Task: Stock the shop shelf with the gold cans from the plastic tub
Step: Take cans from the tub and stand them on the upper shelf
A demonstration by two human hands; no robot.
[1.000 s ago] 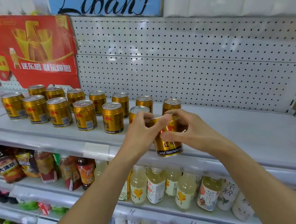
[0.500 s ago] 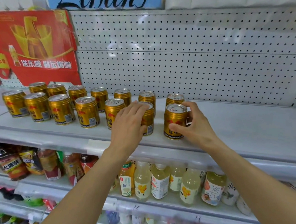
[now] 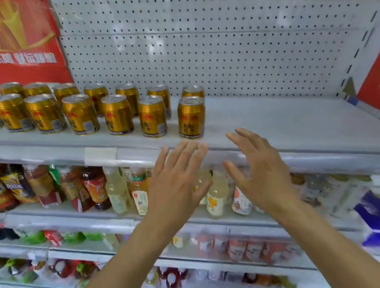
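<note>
Where the grey metal shelf (image 3: 290,128) meets a white perforated back panel (image 3: 193,51), ribbed gold cans (image 3: 117,113) are ranged upright in two rows at its left. Both left hand (image 3: 176,184) and right hand (image 3: 260,174) are held slack-fingered before the shelf edge, nothing grasped.

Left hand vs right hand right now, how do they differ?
The left hand sits lower, in front of the bottle shelf, fingers close together pointing up; the right hand is higher, level with the top shelf edge, fingers spread and pointing left. The left shows its back; the right is turned more side-on. Both are open, empty and clear of the gold cans.
</note>
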